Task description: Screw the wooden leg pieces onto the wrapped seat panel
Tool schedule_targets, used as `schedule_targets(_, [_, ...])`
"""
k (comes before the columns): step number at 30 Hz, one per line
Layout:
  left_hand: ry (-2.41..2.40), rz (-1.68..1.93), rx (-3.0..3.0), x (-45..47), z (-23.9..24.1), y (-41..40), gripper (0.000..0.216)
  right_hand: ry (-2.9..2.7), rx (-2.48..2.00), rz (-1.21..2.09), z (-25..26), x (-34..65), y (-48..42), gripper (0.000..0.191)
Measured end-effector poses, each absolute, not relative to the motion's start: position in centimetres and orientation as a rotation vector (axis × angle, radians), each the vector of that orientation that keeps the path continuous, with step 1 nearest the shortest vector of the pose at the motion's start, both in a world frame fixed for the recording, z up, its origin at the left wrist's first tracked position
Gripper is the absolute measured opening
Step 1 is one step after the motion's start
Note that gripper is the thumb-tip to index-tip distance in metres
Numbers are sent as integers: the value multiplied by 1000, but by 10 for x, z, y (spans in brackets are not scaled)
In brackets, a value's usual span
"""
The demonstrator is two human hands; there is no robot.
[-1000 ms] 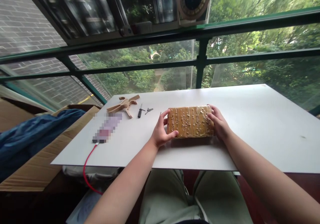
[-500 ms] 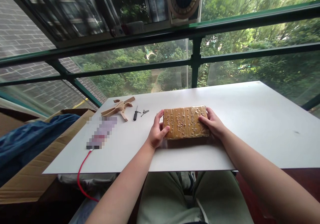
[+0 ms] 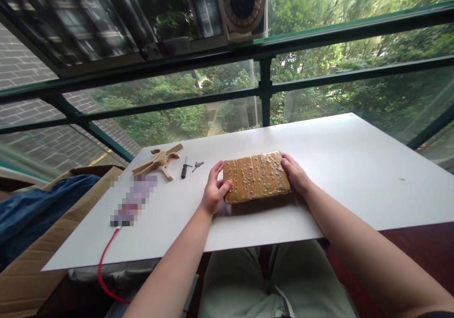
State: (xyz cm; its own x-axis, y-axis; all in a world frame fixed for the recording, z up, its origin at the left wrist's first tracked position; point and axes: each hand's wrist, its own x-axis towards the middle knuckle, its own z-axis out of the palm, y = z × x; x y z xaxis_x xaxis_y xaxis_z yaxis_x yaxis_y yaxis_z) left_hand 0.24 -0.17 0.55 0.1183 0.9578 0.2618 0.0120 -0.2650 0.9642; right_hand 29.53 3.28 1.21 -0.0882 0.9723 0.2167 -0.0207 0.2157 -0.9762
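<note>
A flat brown block (image 3: 256, 177), like a small box wrapped in shiny clear tape with bumps on its upper face, is between my two hands just above or on the white table. My left hand (image 3: 213, 190) grips its left end, the thumb lying on the upper face and the fingers along the side. At the right end, my right hand (image 3: 296, 173) holds the edge near the far corner. What lies under the block is hidden, so whether it touches the table I cannot tell.
On the white table (image 3: 362, 185), to the left, lie wooden cross-shaped parts (image 3: 159, 162), a black screwdriver (image 3: 184, 168), small metal pieces (image 3: 197, 166) and a blurred-out device (image 3: 136, 199) with a red cable (image 3: 102, 263). A cardboard box (image 3: 56, 242) holds blue cloth (image 3: 46, 204).
The view has tilted and shifted a little. My right thumb has moved off the block's upper face to its right edge. My left hand keeps its hold.
</note>
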Motion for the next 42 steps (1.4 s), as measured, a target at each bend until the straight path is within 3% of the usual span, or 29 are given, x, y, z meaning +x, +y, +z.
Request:
schedule_targets(8, [1161, 1335, 1591, 4, 4, 0, 59, -1448, -1047, 928, 4, 295, 39, 37])
schedule_targets(17, [1171, 1349, 1649, 3, 2, 3, 50, -1499, -1041, 950, 2, 298, 40, 37])
schedule_targets(32, [1136, 1368, 1642, 1, 0, 2, 50, -1485, -1098, 947, 1, 299, 40, 35])
schedule_targets(42, [1125, 1383, 1525, 1, -5, 5, 51, -1359, -1114, 996, -6, 297, 42, 45])
